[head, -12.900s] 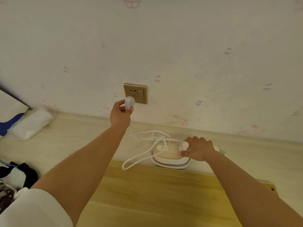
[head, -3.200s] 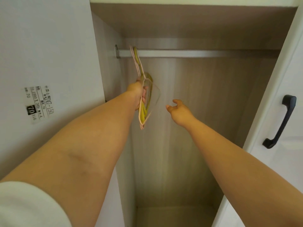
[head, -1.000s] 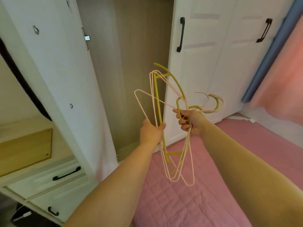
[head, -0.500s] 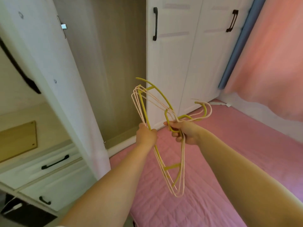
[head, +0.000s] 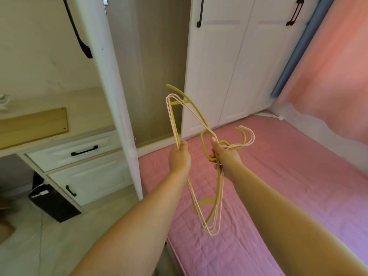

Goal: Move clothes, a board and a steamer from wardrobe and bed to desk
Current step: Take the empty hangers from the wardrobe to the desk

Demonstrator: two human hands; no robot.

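**Both hands carry a loose bunch of hangers over the bed**

The left hand point(head: 179, 158) has its grip curled round the straight bottom bars of the hangers point(head: 199, 156); the right hand point(head: 223, 154) pinches the bunch just below the hooks, thumb on top. No fingers are spread.

The bunch, one yellow-green hanger among several thin pale ones, hangs in the air above the near-left part of the pink bed point(head: 288, 186), touching nothing else. It looks light and stiff but springy, and the thin wires seem likely to slide past one another and snag. The necks, where all gather, look like the surest place to hold.

The long axis runs from far and high to near and low. The hooks point right.

Further left stand the open wardrobe point(head: 151, 66) and the counter point(head: 59, 104).
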